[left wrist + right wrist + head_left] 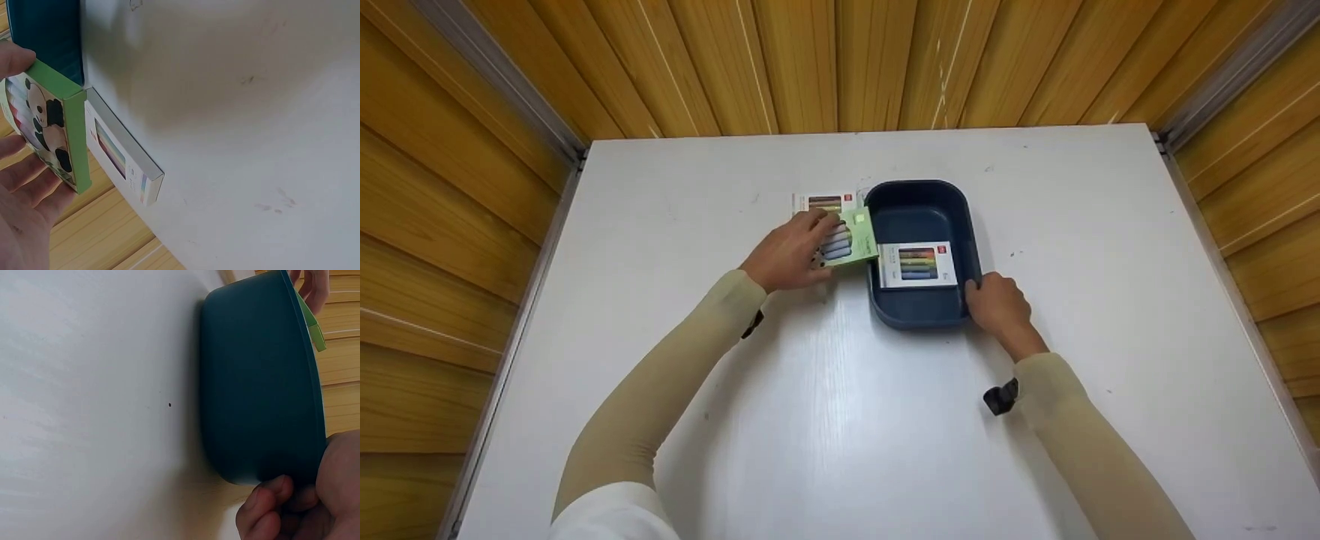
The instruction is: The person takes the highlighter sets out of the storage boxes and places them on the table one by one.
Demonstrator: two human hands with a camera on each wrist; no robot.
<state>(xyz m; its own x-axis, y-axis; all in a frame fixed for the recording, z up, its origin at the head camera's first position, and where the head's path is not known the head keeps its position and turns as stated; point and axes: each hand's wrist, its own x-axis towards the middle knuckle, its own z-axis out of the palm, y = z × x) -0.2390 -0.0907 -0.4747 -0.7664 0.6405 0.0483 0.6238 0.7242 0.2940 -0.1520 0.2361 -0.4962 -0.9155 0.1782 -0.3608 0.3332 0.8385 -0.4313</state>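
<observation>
My left hand (793, 251) grips a green box of crayon-like sticks (859, 238), its thumb and fingers on opposite edges. In the left wrist view a panda picture shows on that green box (56, 124). The box is raised at the left rim of a dark blue bin (921, 307). Inside the bin a white box of coloured sticks (941, 271) lies window side up. My right hand (1001, 306) holds the bin's right wall near the front corner, thumb over the rim and fingers curled outside, as the right wrist view shows.
Another white box of coloured sticks (847, 199) lies on the white table (697, 195) behind my left hand, left of the bin, partly covered. Wood-slat walls (870, 67) stand behind the table and at both sides.
</observation>
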